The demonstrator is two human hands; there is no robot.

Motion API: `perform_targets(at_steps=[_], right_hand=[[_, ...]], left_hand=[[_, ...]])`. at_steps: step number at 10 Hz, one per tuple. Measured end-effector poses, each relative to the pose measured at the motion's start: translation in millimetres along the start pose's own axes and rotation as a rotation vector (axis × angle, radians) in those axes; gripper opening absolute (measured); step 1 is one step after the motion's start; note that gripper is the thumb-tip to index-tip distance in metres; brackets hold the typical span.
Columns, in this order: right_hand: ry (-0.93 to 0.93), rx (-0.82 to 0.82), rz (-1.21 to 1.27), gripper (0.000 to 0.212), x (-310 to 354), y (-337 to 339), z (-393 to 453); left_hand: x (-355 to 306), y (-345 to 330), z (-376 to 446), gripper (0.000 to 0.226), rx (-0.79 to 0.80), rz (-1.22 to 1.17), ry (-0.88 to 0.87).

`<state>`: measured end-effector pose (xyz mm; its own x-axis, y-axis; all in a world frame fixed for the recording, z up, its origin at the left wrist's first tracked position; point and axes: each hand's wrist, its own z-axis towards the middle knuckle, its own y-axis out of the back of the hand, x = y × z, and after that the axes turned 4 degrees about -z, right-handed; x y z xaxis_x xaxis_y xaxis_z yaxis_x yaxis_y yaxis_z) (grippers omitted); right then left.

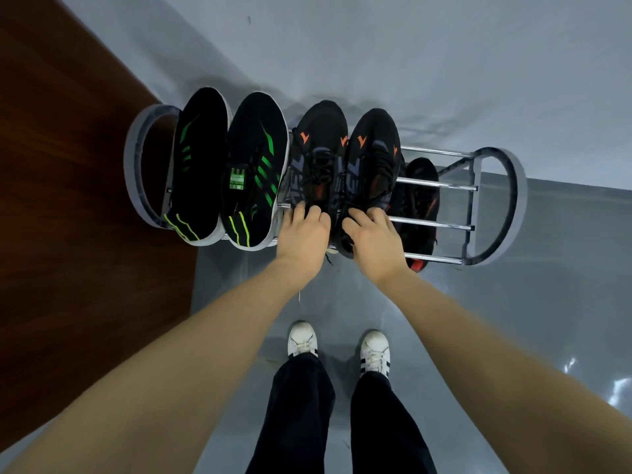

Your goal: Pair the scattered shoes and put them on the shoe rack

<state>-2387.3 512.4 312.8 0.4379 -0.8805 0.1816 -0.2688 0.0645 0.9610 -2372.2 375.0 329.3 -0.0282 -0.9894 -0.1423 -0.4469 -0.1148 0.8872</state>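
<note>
Left hand and right hand each grasping one black-and-orange sneaker heel on shoe rack, green-striped sneakers at left

Dim even light, glare on floor at right, wide-angle bowing

2 green-striped black shoes, 2 orange-marked black shoes paired atop shoe rack.
</note>
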Motion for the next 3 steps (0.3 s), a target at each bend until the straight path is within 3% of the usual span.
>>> perform_targets(at_steps=[1, 2, 3], right_hand=[[-0.011, 0.144, -0.047, 0.041, -1.3, 12.5, -0.4], [-0.053, 0.163, 0.005, 0.044, -2.2, 29.8, -1.6], [-0.119, 0.096, 0.043, 0.045, -2.7, 52.5, -10.4]], left_hand=[[-0.6, 4.2, -1.0, 0.05, 0.015, -0.023, 0.004], [-1.8, 10.9, -8.3, 0.057, -0.002, -0.082, 0.004], [0.4, 30.3, -19.8, 0.051, -0.017, -0.171, 0.026]])
